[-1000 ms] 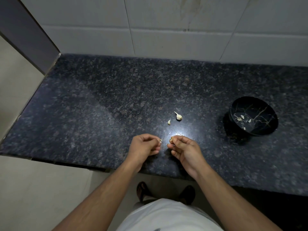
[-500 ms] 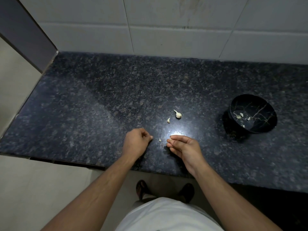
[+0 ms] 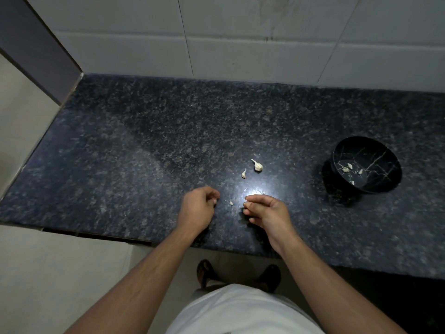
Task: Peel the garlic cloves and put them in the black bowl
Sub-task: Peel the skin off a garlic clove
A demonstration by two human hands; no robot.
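Observation:
My right hand [image 3: 266, 212] hovers just above the counter's front part and pinches a small garlic clove [image 3: 245, 204] at its fingertips; most of the clove is hidden. My left hand [image 3: 199, 206] rests on the counter to its left, fingers curled, with nothing visible in it. A tiny pale scrap of peel [image 3: 231, 202] lies between the hands. Two unpeeled cloves, one larger [image 3: 258, 166] and one smaller [image 3: 244, 174], lie just beyond. The black bowl [image 3: 382, 150] stands at the right with several peeled cloves inside.
The dark speckled granite counter [image 3: 134, 165] ends in a front edge near my body and a left edge beside a wall. White tiles [image 3: 240, 49] back it. A bright light glare sits just beyond my right hand.
My left hand drew away to the left from the right hand and let go of a bit of peel, which now lies on the counter between them. My right hand kept its clove.

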